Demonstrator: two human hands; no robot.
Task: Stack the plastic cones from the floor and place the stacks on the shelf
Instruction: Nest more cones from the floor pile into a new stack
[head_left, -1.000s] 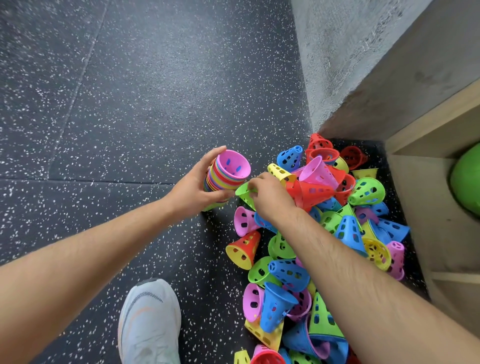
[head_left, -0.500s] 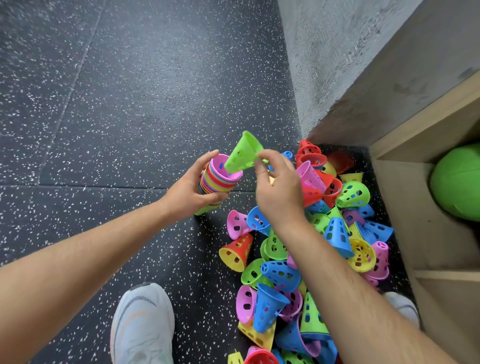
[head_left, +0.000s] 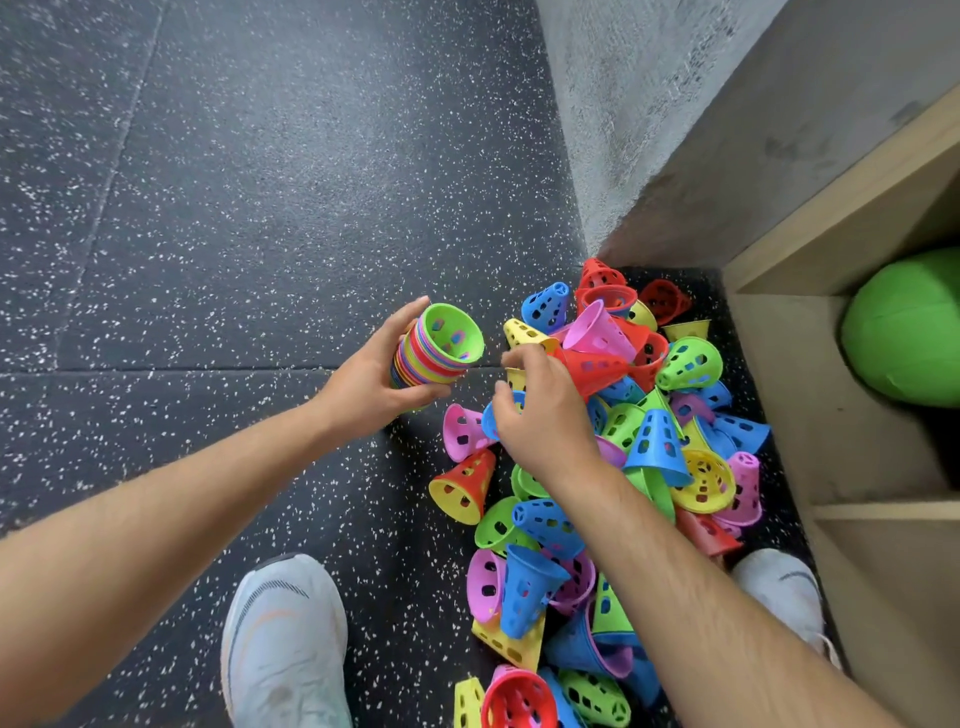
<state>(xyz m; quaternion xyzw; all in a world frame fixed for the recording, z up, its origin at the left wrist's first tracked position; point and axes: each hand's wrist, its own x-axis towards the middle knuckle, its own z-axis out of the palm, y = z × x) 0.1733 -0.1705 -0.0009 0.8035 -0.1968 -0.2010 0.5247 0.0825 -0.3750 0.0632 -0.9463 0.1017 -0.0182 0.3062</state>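
My left hand (head_left: 376, 382) grips a multicoloured stack of cones (head_left: 436, 348) above the floor, with a green cone topmost, its open mouth facing me. A pile of loose perforated cones (head_left: 613, 467) in red, blue, green, yellow and pink lies on the floor to the right. My right hand (head_left: 545, 415) hovers over the pile's left edge, fingers curled and spread, touching a blue cone (head_left: 491, 418) and a yellow cone (head_left: 517, 376). Nothing is lifted in it. The wooden shelf (head_left: 810, 395) stands at the right.
A green ball (head_left: 904, 327) sits in the shelf's upper compartment. A grey concrete wall (head_left: 649, 114) meets the shelf behind the pile. My two white shoes (head_left: 285, 644) flank the pile on the speckled black rubber floor (head_left: 234, 208).
The green cone held in my right hand half a second ago now sits on top of the stack. My right hand has let it go and dropped back to the pile.
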